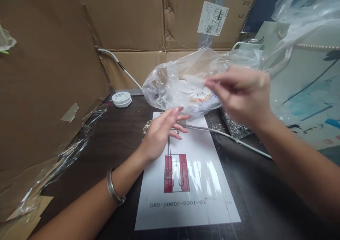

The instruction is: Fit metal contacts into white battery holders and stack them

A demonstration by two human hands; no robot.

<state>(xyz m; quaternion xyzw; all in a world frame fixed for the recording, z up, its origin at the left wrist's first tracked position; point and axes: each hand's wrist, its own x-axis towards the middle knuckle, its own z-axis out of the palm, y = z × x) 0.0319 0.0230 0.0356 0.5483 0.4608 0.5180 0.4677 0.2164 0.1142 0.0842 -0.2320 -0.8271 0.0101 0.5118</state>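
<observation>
A white printed sheet (186, 211) with a red and white diagram lies on the dark table (111, 204). My left hand (160, 132) rests over its upper part, fingers spread, beside a small pile of metal pieces (147, 126). Above the back of the sheet, my right hand (236, 91) pinches a whitish, blurred thing at its fingertips; its outline is too smeared to make out. That hand is in front of a clear plastic bag (164, 79) holding white and printed items. Thin dark strips run down from under my left hand to the diagram.
White round discs (121, 99) are stacked at the back left. Cardboard walls (127, 17) stand behind and to the left. A grey cable (220, 132) crosses the table. On the right are a bag of shiny metal parts (236, 126), a mug (249, 44) and a painted bag (313, 91).
</observation>
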